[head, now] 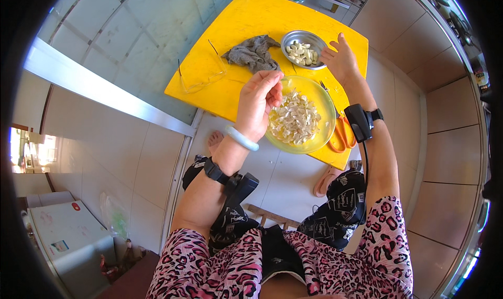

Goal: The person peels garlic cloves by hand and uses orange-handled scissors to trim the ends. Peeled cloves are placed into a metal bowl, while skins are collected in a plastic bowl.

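Note:
My left hand [257, 102] hovers over the left rim of a translucent yellow plate [290, 147]. Its thumb and forefinger meet at the tips, and whether anything small is between them cannot be made out. Papery garlic skins [296, 118] lie heaped on the plate. To the right of a metal bowl [288, 33], my right hand [341, 61] is spread with its fingers apart and nothing in it. Peeled garlic cloves [301, 53] rest inside the bowl.
Orange-handled scissors [341, 136] lie right of the plate on the yellow table [259, 16]. A crumpled grey cloth [253, 53] sits left of the bowl, and eyeglasses [206, 79] lie near the table's left corner. A glass sliding door [129, 43] stands at left.

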`<state>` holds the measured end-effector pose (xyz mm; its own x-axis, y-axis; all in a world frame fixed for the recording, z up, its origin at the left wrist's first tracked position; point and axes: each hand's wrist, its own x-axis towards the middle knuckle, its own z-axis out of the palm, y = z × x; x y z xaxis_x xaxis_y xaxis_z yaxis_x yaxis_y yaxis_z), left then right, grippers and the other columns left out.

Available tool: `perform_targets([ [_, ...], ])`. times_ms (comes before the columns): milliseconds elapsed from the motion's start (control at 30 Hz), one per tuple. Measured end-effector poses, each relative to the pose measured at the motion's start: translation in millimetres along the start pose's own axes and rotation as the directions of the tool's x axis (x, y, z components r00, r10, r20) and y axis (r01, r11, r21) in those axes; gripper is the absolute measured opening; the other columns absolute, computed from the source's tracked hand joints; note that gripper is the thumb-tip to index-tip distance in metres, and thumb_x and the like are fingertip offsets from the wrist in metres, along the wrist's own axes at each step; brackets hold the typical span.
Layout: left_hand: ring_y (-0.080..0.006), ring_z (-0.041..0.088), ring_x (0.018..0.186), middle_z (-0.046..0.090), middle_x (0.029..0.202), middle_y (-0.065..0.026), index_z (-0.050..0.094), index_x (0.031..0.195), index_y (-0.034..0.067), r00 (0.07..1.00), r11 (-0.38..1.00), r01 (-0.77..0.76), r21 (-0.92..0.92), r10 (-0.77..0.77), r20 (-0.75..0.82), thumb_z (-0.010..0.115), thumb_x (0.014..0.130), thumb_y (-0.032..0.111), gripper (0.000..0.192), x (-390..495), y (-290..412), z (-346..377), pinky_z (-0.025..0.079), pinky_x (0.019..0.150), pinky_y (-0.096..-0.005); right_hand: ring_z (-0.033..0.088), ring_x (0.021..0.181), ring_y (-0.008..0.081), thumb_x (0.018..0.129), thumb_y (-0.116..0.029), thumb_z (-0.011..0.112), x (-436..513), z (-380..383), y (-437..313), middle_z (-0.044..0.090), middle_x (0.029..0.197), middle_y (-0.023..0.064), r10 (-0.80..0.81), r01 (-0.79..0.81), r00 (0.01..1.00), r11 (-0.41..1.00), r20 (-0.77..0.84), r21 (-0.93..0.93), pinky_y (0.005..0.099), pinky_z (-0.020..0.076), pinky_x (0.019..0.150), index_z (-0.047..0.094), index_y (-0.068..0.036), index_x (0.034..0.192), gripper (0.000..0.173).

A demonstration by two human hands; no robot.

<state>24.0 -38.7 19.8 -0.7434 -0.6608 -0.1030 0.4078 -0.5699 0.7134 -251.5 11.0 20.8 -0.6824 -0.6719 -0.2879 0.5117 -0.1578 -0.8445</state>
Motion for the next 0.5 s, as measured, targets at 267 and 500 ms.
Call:
perform_targets([
  [267,-0.0091,0.058,0.070,0.066,0.083,-0.0003,0.070,0.109,0.003,0.998,0.998,-0.063,-0.022,0.063,0.029,0.064,0.102,0.014,0.014,10,0,-17,0.048,0.064,-0.0243,0.072,0.105,0.0206,0.106,-0.024,0.060,-79,-23,30,0.073,0.114,0.0111,-0.193,0.361,0.918,0.769,0.346,-0.528,0.0335,0.0559,0.100,0.068,0.005,0.121,0.034],
  [500,-0.0097,0.057,0.070,0.067,0.085,-0.0013,0.070,0.110,0.002,0.998,0.998,-0.056,-0.009,0.056,0.018,0.064,0.102,0.013,0.014,13,0,-16,0.048,0.065,-0.0250,0.064,0.117,0.0386,0.075,-0.022,0.086,-140,-26,81,0.061,0.137,0.0177,-0.099,0.561,0.806,-0.188,0.584,-0.806,0.0455,0.0518,0.101,0.066,-0.005,0.129,0.061],
])
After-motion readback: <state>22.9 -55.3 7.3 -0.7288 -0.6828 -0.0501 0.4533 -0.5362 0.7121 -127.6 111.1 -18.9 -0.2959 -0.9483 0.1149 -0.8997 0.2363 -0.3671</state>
